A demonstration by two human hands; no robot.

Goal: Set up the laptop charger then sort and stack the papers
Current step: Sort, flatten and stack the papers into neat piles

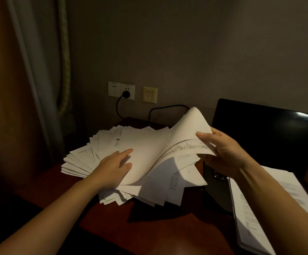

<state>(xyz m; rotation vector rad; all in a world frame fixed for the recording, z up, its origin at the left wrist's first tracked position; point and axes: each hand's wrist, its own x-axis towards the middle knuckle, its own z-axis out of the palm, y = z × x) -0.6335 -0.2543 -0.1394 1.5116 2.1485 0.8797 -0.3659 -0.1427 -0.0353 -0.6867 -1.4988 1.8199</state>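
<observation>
A loose, fanned heap of white papers [98, 153] covers the middle of the dark wooden desk [158, 227]. My left hand [114, 168] lies flat with straight fingers on the top blank sheet. My right hand [221, 148] pinches the right edge of a curled sheet [191, 126] and holds it lifted off the heap. A black charger plug [126, 94] sits in the wall socket, and its cable [166, 107] runs behind the papers toward the open black laptop [265, 133] at the right.
A second pile of printed papers [256, 214] lies on the laptop's keyboard area at the right under my forearm. A beige wall plate [150, 94] is beside the sockets. Curtains [30, 80] hang at the left. The desk's front is dark and bare.
</observation>
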